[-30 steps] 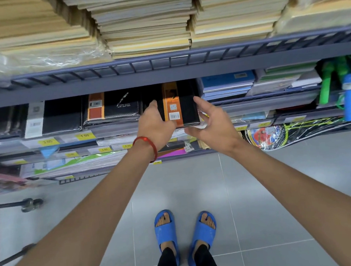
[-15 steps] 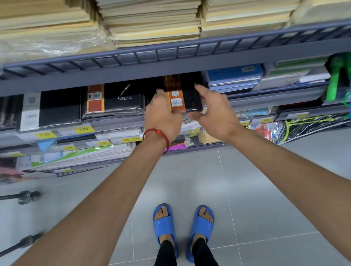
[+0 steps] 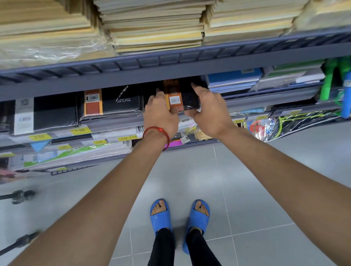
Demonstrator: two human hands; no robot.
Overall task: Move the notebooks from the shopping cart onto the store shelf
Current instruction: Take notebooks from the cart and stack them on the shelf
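One black notebook with an orange band is pinched by its side edges between the left hand and the right hand, flat on the shelf ahead of them, and is judged light, stiff-covered and possibly slick, so best gripped at those edges.

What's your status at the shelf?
Left grip and right grip hold black notebook with orange band. On grey metal shelf, beside black embossed notebook. Nothing blocking.

Bright even overhead light, soft shadows, slight motion blur, wide-angle bending (strongest at edges)
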